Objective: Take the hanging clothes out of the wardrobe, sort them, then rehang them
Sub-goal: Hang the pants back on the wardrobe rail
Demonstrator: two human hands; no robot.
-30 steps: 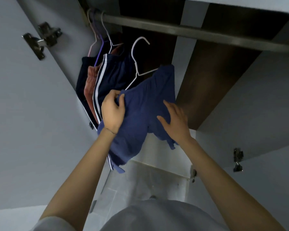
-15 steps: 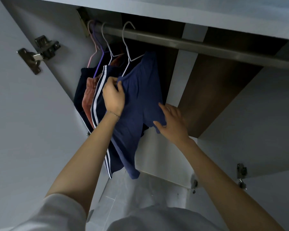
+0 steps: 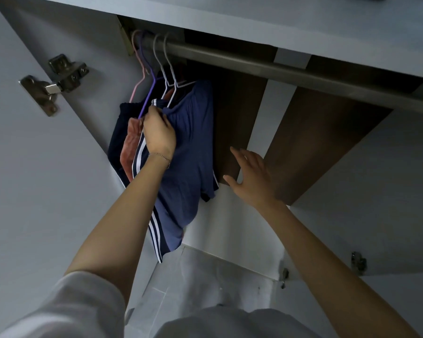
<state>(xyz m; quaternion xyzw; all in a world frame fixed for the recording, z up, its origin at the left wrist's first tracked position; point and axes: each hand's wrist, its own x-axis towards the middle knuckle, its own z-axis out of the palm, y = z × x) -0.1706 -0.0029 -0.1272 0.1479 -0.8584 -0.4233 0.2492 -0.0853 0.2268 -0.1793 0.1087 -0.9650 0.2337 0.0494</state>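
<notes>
Grey wardrobe (image 3: 34, 191), door swung open left of the left hand (image 3: 158, 132). Metal rail (image 3: 254, 62) runs above both hands. Blue shorts (image 3: 193, 147) hang from the rail, just right of the left hand, whose curled fingers pinch the waistband. Navy striped shorts (image 3: 156, 235) under that wrist, pink garment (image 3: 130, 142) just left of it. Right hand (image 3: 252, 180) is open, fingers spread, holding nothing, near the shorts' right edge, not touching. White hangers (image 3: 167, 69) and purple hanger (image 3: 148, 98) above left hand's knuckles. Door hinge (image 3: 53, 81) far left. Thin bracelet (image 3: 160, 156) on left wrist.
</notes>
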